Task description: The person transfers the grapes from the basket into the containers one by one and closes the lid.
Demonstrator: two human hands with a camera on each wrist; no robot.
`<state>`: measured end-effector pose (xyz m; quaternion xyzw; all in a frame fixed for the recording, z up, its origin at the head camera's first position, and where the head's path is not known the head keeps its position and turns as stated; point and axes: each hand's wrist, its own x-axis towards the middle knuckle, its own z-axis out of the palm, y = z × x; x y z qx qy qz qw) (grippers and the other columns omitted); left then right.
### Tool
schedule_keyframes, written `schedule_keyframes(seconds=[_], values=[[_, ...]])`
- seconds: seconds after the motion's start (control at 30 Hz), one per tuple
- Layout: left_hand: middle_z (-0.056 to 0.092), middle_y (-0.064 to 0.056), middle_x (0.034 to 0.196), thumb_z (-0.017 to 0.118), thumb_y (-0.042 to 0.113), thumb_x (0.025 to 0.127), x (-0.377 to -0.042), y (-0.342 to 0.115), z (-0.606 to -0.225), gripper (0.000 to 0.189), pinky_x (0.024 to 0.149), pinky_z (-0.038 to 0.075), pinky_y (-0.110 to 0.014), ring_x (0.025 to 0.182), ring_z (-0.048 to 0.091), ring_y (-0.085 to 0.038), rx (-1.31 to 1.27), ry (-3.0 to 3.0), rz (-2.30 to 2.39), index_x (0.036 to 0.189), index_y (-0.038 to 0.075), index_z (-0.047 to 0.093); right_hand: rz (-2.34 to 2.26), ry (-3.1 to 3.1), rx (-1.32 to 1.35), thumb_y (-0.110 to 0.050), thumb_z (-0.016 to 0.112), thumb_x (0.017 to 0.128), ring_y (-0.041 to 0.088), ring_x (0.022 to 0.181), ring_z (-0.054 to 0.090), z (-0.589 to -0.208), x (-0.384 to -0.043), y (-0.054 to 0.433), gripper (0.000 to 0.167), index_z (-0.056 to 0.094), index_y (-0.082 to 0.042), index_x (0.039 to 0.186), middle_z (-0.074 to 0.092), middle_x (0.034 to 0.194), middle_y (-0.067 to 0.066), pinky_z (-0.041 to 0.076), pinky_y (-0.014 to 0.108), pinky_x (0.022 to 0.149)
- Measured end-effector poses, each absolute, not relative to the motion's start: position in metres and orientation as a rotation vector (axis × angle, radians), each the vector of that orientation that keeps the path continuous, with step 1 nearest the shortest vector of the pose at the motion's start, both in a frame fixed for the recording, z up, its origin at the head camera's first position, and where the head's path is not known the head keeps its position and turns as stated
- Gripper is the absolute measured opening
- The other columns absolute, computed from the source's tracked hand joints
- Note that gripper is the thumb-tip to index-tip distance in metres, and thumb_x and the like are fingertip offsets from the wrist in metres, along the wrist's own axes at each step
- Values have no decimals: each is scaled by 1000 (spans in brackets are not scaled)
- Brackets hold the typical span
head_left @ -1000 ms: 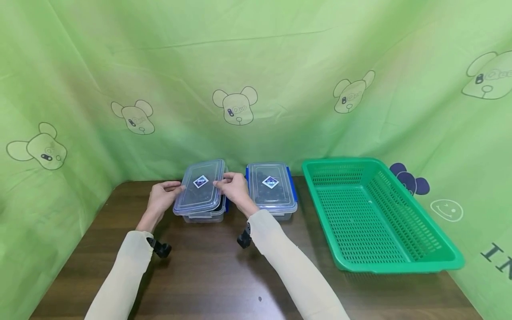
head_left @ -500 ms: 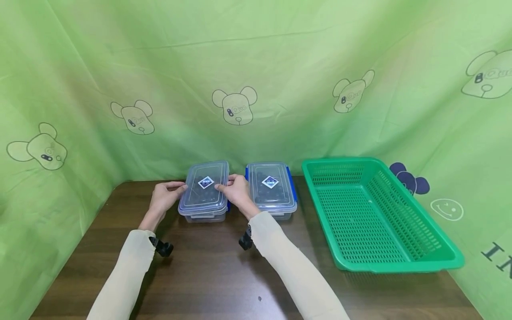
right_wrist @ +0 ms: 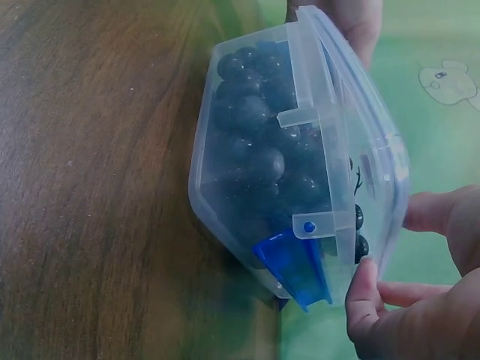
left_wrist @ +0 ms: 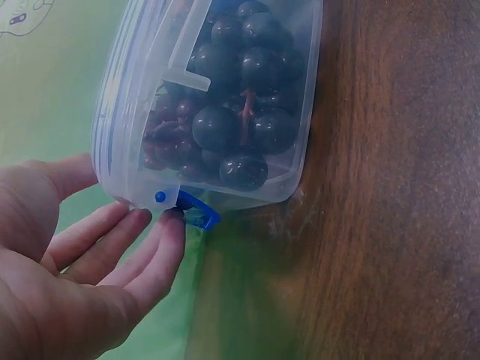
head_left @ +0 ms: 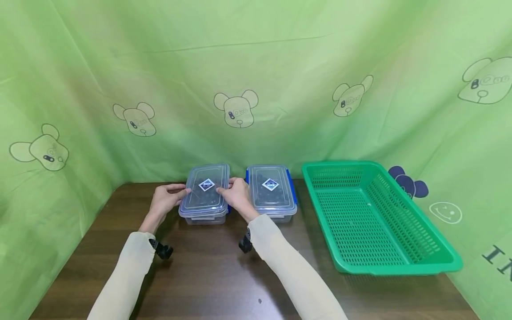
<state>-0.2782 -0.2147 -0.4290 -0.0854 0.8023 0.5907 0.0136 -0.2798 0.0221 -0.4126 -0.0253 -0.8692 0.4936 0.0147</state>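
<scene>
A clear plastic lid [head_left: 205, 191] with a blue diamond label lies on a clear food container [head_left: 206, 220] holding dark grapes [left_wrist: 244, 127]. In the right wrist view the lid's right side is tilted up from the rim, with a gap showing. My right hand [head_left: 238, 195] pinches that raised edge, thumb on top and fingers at its underside. My left hand [head_left: 163, 200] holds the lid's left edge, thumb on top, with fingertips by a blue clip [left_wrist: 196, 211]. Another blue clip [right_wrist: 296, 266] hangs unfastened on the right side.
Close on the right stands a second lidded container [head_left: 271, 189] with blue clips and dark contents. Further right a green perforated basket [head_left: 340, 244] rests on the wooden table [head_left: 208, 275]. A green printed curtain [head_left: 280, 124] hangs behind the table.
The lid has moved slightly right and come down from its skewed tilt, lining up more closely with the container. Both hands have moved with it; the second container and basket stay put.
</scene>
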Motion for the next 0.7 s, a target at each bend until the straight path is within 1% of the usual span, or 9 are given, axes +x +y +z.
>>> schedule_keyframes(seconds=[0.13, 0.2, 0.27, 0.43, 0.5, 0.63, 0.7], values=[[75, -14, 115, 80, 22, 95, -278, -214, -428, 51, 75, 61, -15, 80, 71, 0, -267, 2486, 1859, 135, -6, 67, 1478, -2723, -91, -24, 83, 90, 31, 109, 71, -415, -279, 21, 51, 69, 5, 129, 75, 117, 17, 59, 43, 99], [75, -16, 117, 80, 21, 95, -278, -213, -428, 51, 74, 61, -15, 80, 71, 0, -277, 2487, 1857, 135, -6, 66, 1449, -2735, -100, -24, 82, 90, 32, 110, 71, -417, -278, 20, 48, 70, 4, 127, 75, 116, 17, 59, 43, 99], [74, -18, 118, 80, 21, 95, -279, -212, -428, 51, 74, 61, -16, 79, 71, -1, -284, 2485, 1855, 136, -6, 66, 1425, -2741, -94, -23, 81, 90, 32, 107, 71, -419, -278, 19, 43, 72, 3, 124, 76, 113, 16, 59, 43, 98], [73, -20, 122, 80, 23, 95, -279, -213, -428, 53, 77, 62, -17, 82, 72, -1, -278, 2470, 1846, 137, -5, 65, 1420, -2713, -35, -19, 77, 93, 30, 97, 72, -424, -279, 18, 30, 75, 2, 113, 78, 103, 15, 60, 40, 88], [71, -21, 125, 79, 24, 96, -279, -216, -428, 53, 79, 62, -17, 84, 72, -1, -259, 2477, 1830, 138, -5, 65, 1445, -2699, -16, -19, 77, 94, 29, 96, 72, -426, -278, 17, 30, 74, 3, 114, 78, 103, 16, 60, 39, 88], [69, -23, 129, 79, 24, 96, -277, -222, -428, 53, 80, 61, -16, 86, 72, -2, -251, 2488, 1796, 137, -6, 64, 1515, -2683, -31, -20, 77, 94, 30, 104, 71, -429, -274, 15, 40, 70, 5, 125, 76, 111, 17, 59, 41, 94], [70, -22, 128, 78, 25, 96, -277, -223, -429, 54, 79, 61, -17, 86, 71, -2, -255, 2486, 1789, 137, -6, 64, 1560, -2669, -62, -20, 77, 95, 31, 108, 69, -430, -272, 14, 44, 68, 5, 129, 73, 115, 19, 58, 43, 97]])
